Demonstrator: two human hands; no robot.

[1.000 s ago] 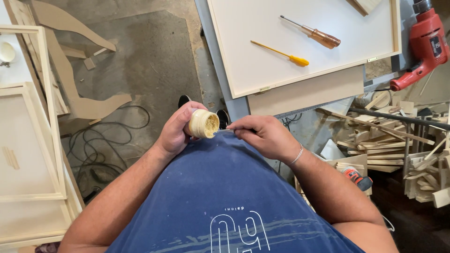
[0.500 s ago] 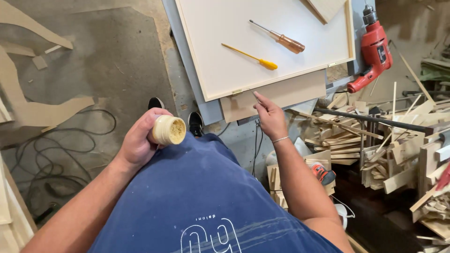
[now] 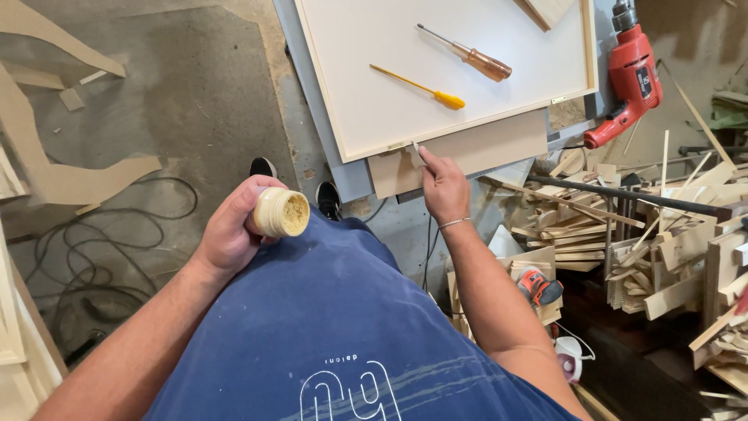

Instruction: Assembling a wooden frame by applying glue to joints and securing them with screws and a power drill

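— Jar point(image 3: 280, 212) of pale, crumbly paste: where is it?

— In the left hand point(image 3: 232, 231), held out in front of the blue shirt, its open mouth tilted toward the camera. The fingers are curled around its side, gripping it.

— And the other hand?

— The right hand point(image 3: 444, 185) reaches forward to the near edge of the white framed panel point(image 3: 366, 86) lying on the surface. Its fingertips point(image 3: 422, 153) are pressed together on a small pale thing at the frame's corner, beside a little brass hinge point(image 3: 397, 146); whether that is a scraper or a dab of paste, I cannot tell.

— How far along does the work look?

— Early to middling, I judge. The jar is open and looks well filled, and the hand is at only one spot on the edge. I see no filled patches elsewhere on the frame.

— Arm poses?

— Left forearm bent, close to the body, wrist turned inward. Right arm nearly straight, extended, a thin bracelet at the wrist.

— Anything else nearby?

— A yellow-handled screwdriver point(image 3: 421, 87) and a brown-handled screwdriver point(image 3: 467, 54) lie untouched on the panel; a red drill point(image 3: 629, 74) rests to the right, above piled wood offcuts point(image 3: 623, 226).
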